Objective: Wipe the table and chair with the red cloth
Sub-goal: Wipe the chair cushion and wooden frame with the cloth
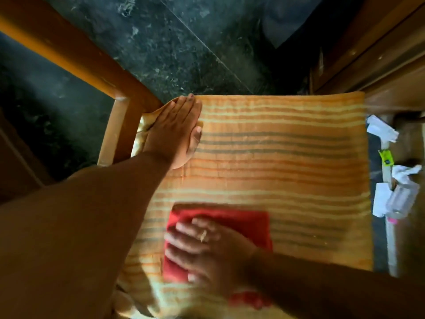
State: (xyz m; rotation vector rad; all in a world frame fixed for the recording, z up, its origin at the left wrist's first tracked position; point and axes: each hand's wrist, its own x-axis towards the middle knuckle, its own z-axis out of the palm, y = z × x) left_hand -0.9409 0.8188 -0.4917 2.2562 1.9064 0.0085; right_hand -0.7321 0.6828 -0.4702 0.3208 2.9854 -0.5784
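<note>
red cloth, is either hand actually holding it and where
Not gripped: the right hand lies flat, fingers spread, pressing on the middle of the red cloth. The left hand lies flat on the striped seat cover, holding nothing.

The right hand [202, 252] is blurring at lower centre, hiding part of the cloth [220, 224]; the litter [391, 180] at right is too smeared to identify.

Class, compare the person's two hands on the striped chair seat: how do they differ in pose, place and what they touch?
The left hand lies flat with fingers together at the far left corner of the orange striped seat cover; the right hand has fingers spread near the seat's front. The left hand presses the seat cover directly; the right hand presses the folded red cloth. The right hand wears a ring and looks motion-blurred; the left looks sharp. Both rest palm down.
</note>
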